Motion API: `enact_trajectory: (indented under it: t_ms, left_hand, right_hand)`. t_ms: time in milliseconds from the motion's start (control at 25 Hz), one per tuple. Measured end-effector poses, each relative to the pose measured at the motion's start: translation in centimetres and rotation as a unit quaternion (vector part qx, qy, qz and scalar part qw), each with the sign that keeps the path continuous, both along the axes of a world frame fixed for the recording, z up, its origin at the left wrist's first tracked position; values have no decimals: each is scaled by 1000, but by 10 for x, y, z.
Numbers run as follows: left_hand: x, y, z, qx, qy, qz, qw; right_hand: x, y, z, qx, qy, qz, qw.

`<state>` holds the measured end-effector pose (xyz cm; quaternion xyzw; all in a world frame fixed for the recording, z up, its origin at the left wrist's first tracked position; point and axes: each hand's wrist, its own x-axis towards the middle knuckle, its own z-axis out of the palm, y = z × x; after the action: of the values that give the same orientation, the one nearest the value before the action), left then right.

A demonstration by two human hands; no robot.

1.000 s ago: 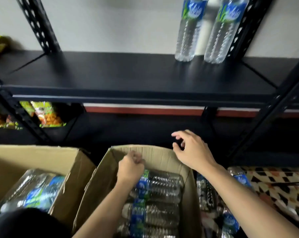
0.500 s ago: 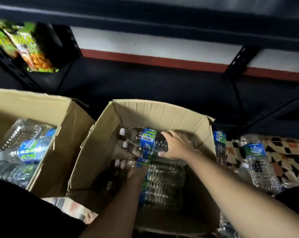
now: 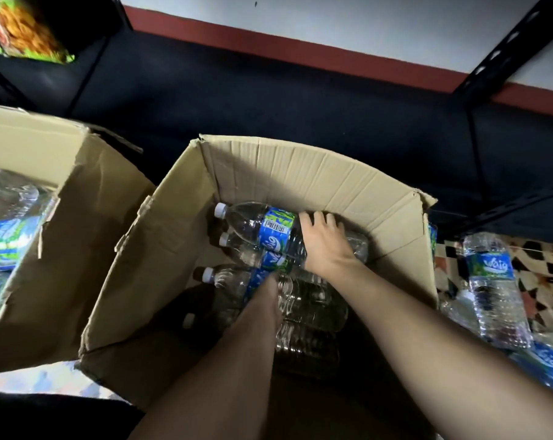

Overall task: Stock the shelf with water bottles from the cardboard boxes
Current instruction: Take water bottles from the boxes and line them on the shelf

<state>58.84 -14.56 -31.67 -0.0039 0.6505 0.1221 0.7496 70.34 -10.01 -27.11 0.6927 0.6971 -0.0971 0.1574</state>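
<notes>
In the head view, the gaze has dropped within the last second. The upper shelf with its two standing bottles is gone from the frame, and only the dark lower shelf board (image 3: 268, 100) runs across 12 o'clock. Both hands, which were up at the rim a second ago, are now down inside the middle cardboard box (image 3: 300, 160). The next pick therefore looks begun but not finished, as nothing has left the box yet. The right hand (image 3: 327, 241) reaches in from 5 o'clock. Its palm lies on the body of the top bottle (image 3: 262, 230), just right of the blue label, and its fingers curl over the far side in a grasp. That bottle lies on its side against the far wall of the box, cap toward 9 o'clock, on top of other bottles. The left hand (image 3: 268, 285) comes up from 6 o'clock and slips in under the labels. Its fingers are hidden, so I cannot tell whether it holds anything. A second box (image 3: 30, 138) with bottles sits at 9 o'clock, loose bottles (image 3: 490, 281) lie on the patterned floor at 3 o'clock, and a snack packet (image 3: 24, 33) shows at 11 o'clock.
</notes>
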Motion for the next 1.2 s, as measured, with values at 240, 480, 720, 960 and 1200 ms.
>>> enact_trajectory:
  t_ms: [240, 480, 720, 960, 1200]
  left_hand:
    - [-3, -16, -24, 30, 43, 21, 998]
    - [-29, -16, 3, 48, 176, 1, 983]
    - [-72, -6, 46, 104, 101, -148, 978]
    - [-74, -4, 47, 107, 65, -187, 974]
    - [-47, -25, 32, 76, 80, -101, 989]
  right_hand:
    - [19, 13, 7, -106, 129, -42, 985]
    - [29, 0, 3, -172, 178, -103, 963]
    - [36, -9, 10, -251, 204, -139, 936]
    - [26, -41, -13, -239, 238, -180, 924]
    - [17, -52, -24, -198, 275, -223, 914]
